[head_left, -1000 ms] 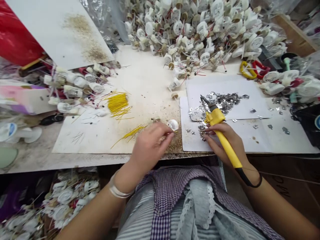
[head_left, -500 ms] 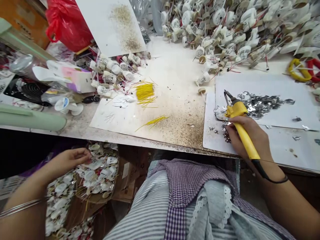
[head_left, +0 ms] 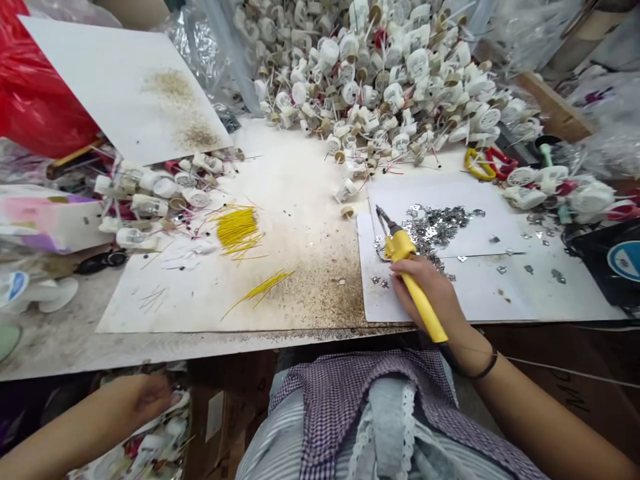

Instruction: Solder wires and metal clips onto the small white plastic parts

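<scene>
Our left hand [head_left: 151, 399] has swung to eight o'clock, grip unclear, while our right hand [head_left: 443, 293] clasps the probably light, stiff soldering iron [head_left: 401, 248], safest by its handle [head_left: 425, 312].

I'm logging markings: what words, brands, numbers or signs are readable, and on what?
"MO", perhaps: dark letters on a brown cardboard box.
Round blue-and-white label, black boxy object: too blurred.
Blue-and-white label, white plastic object: too small.
White rectangular label, another cardboard box: illegible.
</scene>
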Demonstrator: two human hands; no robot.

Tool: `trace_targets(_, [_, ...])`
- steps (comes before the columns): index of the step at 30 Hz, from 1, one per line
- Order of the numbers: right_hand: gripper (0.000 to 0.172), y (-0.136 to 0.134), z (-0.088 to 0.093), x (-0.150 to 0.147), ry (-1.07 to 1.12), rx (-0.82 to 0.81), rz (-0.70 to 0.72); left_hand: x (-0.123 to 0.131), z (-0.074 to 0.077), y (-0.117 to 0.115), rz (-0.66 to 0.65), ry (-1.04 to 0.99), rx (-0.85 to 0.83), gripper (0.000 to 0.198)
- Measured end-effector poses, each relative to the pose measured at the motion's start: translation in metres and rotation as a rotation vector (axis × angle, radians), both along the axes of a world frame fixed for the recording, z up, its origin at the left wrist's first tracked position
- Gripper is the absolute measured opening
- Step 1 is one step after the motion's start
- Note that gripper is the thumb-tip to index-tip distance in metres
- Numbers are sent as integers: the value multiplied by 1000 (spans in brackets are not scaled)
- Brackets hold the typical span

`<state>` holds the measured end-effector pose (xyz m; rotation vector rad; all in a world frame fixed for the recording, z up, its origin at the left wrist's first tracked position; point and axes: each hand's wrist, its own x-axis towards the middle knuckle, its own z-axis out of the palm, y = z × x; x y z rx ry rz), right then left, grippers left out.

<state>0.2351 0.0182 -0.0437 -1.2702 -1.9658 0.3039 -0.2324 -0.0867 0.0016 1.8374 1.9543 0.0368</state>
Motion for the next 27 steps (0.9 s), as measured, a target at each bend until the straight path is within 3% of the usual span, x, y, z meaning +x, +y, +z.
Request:
trace_targets(1, [29, 0, -1, -2, 6, -18, 26, 12, 15, 16, -56, -59, -145, 55])
trace_targets(3, [32, 0, -5, -8, 20, -52, 68, 43, 41, 60, -161, -125, -266, 40])
trace_targets(4, [33, -1, -6, -11, 27, -69, 84, 61, 50, 87, -224, -84, -246, 30])
trace_targets(5, [33, -2, -6, -14, 36, -85, 97, 80, 53, 115, -247, -36, -108, 28])
trace_targets(7, [30, -4, -6, -20, 66, -112, 119, 122, 47, 170, -307, -15, 147, 31])
trace_targets(11, [24, -10, 0, -24, 142, -92, 72, 211, 11, 256, -262, -82, 344, 43])
trace_targets(13, [24, -12, 4, -21, 168, -67, 0, 251, -1, 281, -291, -61, 413, 46])
trace_targets(16, [25, -14, 6, -12, 192, -74, -96, 289, -2, 302, -328, 21, 329, 46])
trace_targets(18, [26, -16, 5, -6, 202, -80, -133, 293, 5, 309, -293, 28, 217, 42])
trace_targets(21, [27, -19, 3, 1, 204, -54, -149, 273, 18, 312, -213, -23, 105, 40])
trace_targets(25, [28, -21, 2, 4, 201, -10, -150, 229, 35, 299, -57, -396, -114, 31])
trace_targets(27, [28, -20, 1, 3, 211, -2, -143, 208, 42, 293, -64, -540, -199, 30])
